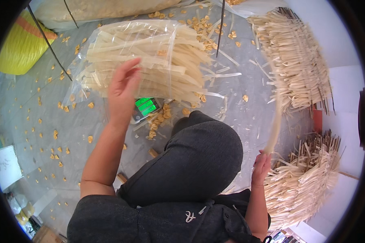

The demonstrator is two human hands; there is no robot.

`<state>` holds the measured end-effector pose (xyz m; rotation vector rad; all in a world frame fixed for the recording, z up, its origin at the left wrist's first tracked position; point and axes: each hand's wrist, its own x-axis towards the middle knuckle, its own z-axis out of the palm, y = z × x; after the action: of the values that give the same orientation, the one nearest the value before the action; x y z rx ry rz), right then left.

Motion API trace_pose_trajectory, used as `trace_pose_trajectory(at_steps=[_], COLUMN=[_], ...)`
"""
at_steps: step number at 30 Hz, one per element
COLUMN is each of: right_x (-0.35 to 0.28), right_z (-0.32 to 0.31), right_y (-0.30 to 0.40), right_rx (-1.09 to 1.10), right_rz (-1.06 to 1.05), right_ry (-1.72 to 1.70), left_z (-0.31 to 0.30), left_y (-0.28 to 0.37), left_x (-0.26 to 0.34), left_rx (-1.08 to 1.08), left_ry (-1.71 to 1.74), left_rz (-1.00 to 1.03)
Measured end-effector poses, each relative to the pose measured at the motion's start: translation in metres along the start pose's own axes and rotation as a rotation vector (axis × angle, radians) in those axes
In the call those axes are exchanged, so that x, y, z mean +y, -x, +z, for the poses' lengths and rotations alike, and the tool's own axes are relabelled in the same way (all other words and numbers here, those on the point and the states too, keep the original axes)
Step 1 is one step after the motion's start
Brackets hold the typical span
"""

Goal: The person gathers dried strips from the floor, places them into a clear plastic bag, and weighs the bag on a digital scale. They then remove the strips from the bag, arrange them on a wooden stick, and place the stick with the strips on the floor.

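Observation:
My left hand (124, 79) hangs blurred above a clear plastic bag (92, 36), fingers loosely parted with nothing visible between them. Pale, flat dried strips (188, 54), like wide noodles, fill the bag and stick out of its right end. Beneath the bag's near edge is a digital scale (146, 107) with a lit green display, mostly hidden. Off to the right, my right hand (262, 167) grips the lower end of a long pale strip (276, 115). That strip rises from the hand, blurred towards its top.
Stacks of strips on thin sticks stand at the upper right (295, 60) and lower right (304, 182). Curled yellow-brown pieces (55, 134) lie scattered over the grey floor (79, 161). A yellow woven sack (21, 45) sits upper left, near a dark thin rod (50, 45).

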<state>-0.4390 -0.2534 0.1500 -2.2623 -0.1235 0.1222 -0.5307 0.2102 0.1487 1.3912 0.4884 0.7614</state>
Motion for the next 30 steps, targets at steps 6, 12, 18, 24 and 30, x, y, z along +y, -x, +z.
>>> trace_pose_trajectory(at_steps=[6,12,18,24,30], right_x=[-0.054,-0.059,0.07,0.072,-0.052], right_z=[0.023,-0.016,-0.191,-0.272,-0.065], right_y=[0.008,0.0,0.032,0.083,-0.038], right_rx=[-0.255,-0.216,-0.124,-0.273,-0.243], right_rz=[-0.238,-0.427,0.015,0.576,-0.277], right_ry=[0.168,0.539,1.033,1.339,0.265], left_z=[0.101,0.111,0.09,0.102,0.167], left_y=[-0.003,-0.015,-0.03,-0.024,0.005], left_x=[0.005,0.005,-0.015,-0.014,0.021], left_rx=[-0.199,-0.281,-0.117,-0.142,-0.444], left_ry=[0.288,0.487,0.582,0.563,0.838], left_rz=[-0.028,-0.37,-0.277,-0.372,-0.608])
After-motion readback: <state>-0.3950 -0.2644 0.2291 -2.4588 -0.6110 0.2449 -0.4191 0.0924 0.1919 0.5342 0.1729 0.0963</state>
